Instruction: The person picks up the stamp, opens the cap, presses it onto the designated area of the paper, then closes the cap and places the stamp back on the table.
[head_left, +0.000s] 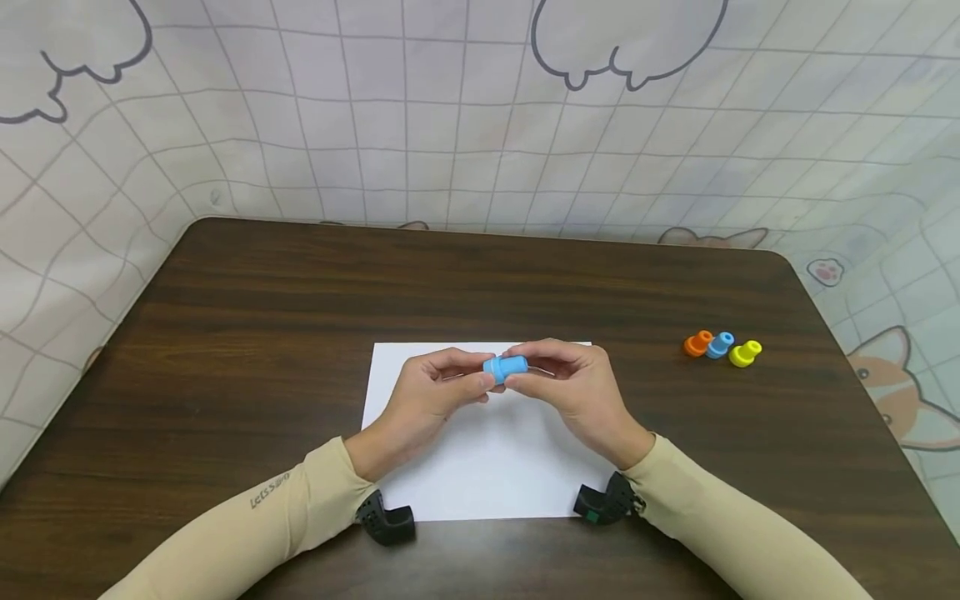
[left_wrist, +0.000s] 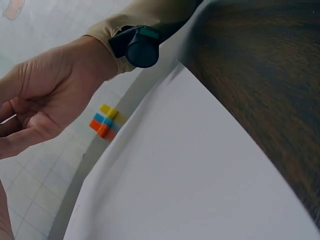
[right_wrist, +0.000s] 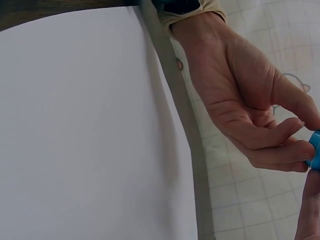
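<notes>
Both hands meet over a white sheet of paper (head_left: 495, 467), holding one small blue toy stamp (head_left: 506, 367) lying sideways between them. Fingers and thumb of the left hand (head_left: 431, 396) pinch its wider, ridged end. At the narrower, rounded end, the right hand (head_left: 581, 387) grips with thumb and fingers. In the right wrist view, the left hand (right_wrist: 240, 95) reaches to the stamp (right_wrist: 315, 150), which is cut off by the frame edge. The left wrist view shows the right hand (left_wrist: 60, 90) from its palm side, with the stamp out of frame.
On the dark wooden table (head_left: 225, 333), an orange stamp (head_left: 698, 342), another blue stamp (head_left: 720, 345) and a yellow stamp (head_left: 746, 353) stand close together at the right. A white checked cloth (head_left: 450, 125) rises behind the table's back edge.
</notes>
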